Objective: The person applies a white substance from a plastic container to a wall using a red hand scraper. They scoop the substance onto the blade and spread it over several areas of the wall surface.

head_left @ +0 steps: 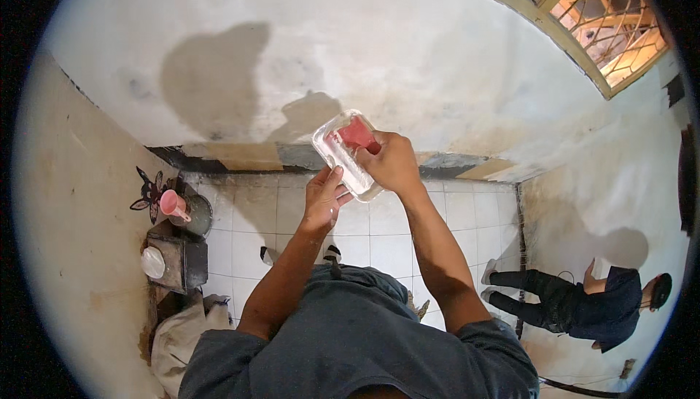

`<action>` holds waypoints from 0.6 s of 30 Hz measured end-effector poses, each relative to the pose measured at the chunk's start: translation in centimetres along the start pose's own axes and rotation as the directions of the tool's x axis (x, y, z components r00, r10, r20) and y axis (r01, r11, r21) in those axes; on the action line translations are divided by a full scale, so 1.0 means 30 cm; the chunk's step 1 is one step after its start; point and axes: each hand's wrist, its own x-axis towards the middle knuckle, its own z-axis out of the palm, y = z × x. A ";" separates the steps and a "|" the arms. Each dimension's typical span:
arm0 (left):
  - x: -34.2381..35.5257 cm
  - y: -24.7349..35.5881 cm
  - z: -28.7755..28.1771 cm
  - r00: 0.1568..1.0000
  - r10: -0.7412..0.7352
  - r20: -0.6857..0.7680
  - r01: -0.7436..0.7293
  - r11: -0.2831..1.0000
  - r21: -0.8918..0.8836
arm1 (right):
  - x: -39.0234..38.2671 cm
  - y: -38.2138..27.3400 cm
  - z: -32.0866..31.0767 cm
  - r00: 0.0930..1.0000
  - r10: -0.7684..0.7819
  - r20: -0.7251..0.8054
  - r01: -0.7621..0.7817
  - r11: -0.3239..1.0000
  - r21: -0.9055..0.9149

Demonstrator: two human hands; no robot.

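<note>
In front of the wall, a shallow rectangular plastic tray [321, 145] holds a smear of white paste [348, 170]. My left hand [321, 198] supports it at its lower left edge, thumb along the rim and fingers partly beneath. A flat red scraper [356, 134] is in the grip of my right hand [392, 163]. Its blade lies over the far end of the tray, and some white paste shows beside it. My right fingers hide part of the scraper and the tray's right side.
Ahead stands a patchy whitish wall [437, 56] with a barred window [605, 27] at upper right. On the left are a pink dipper [172, 202] on a bucket [200, 217], a dark box [192, 264] and a pale sack [179, 341]. Another person [569, 300] stands at the right wall.
</note>
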 end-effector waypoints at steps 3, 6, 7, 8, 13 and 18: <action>-0.001 0.007 -0.004 1.000 0.000 -0.027 0.000 1.000 -0.005 | -0.001 -0.005 0.003 0.999 -0.029 -0.040 0.035 0.988 0.150; 0.004 0.009 -0.010 1.000 0.009 0.005 -0.009 1.000 0.007 | 0.007 0.020 -0.002 0.997 -0.078 0.004 0.078 0.993 -0.087; 0.002 0.011 -0.014 1.000 0.013 0.004 -0.013 1.000 0.011 | 0.007 0.006 -0.020 1.000 0.005 -0.021 -0.005 1.000 0.024; -0.002 0.011 -0.016 1.000 0.001 -0.011 -0.001 1.000 0.014 | 0.009 0.001 -0.030 0.995 0.091 -0.036 -0.085 0.987 0.136; -0.024 0.008 0.002 0.998 -0.016 -0.068 0.017 1.000 0.015 | -0.005 0.035 -0.016 0.999 0.045 -0.028 -0.044 0.998 0.054; -0.015 0.000 -0.006 0.999 -0.016 -0.050 0.017 1.000 0.021 | -0.026 0.020 0.008 0.999 0.002 -0.032 -0.003 1.000 -0.015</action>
